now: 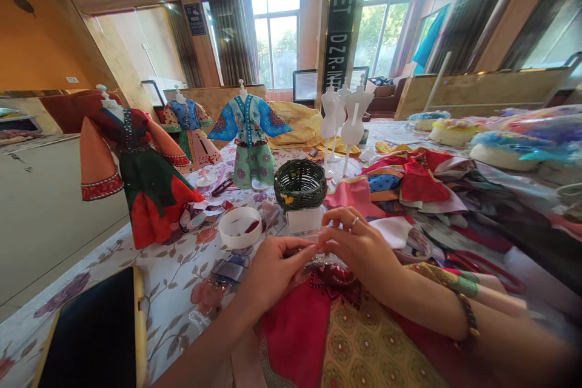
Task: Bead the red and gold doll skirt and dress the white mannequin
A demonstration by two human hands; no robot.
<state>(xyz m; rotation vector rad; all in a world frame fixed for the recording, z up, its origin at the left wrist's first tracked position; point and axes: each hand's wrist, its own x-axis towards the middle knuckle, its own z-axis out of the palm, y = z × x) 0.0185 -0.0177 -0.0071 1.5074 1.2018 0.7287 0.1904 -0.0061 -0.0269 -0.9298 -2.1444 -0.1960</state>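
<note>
Beneath the fingers (pixel 301 259) lies a patterned garment (pixel 348 339).

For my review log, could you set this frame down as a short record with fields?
View: head camera
Left grip: fingertips close to the right hand's; anything pinched is too small to tell
Right grip: ring on one finger, beaded bracelet at the wrist
Below hands: red-and-gold garment
Beyond hands: dark woven basket
Left side: phone, white round container, three dressed miniature forms
Right side: cloth pile
</note>
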